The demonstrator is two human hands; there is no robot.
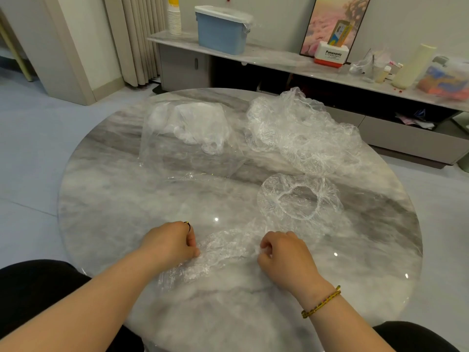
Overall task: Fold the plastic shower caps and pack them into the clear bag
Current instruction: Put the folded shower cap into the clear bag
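L hand (172, 243) & R hand (281, 252) are working at the table's (114, 212) near edge. Both are curling their fingers, each pinching one end of the cap (223, 252). The cap is lying between the two grips, its long axis running L-R along that near edge, w/ its lower-L part trailing toward the person. Neither hand is nearer, since it's spanning from pinch to pinch. So the next fold is prob. turning on one end travelling over to the other along that axis.

The cap is looking thin, clear and crinkly, bunched into a flattish band; its elastic rim is hard to pick out. It's prob. going to spring open or slip if released.

Further in, R of table centre, a loose cap (299, 199) is lying open, rim ring facing up. Can't tell if it's touching the held one.

At the table's far R a pile (299, 128) of unfolded caps is sitting heaped. At the far L the bag (177, 156) is lying w/ its mouth apparently facing the person and packed caps (193, 125) showing whitish at its far end. L hand is sitting nearer the bag.
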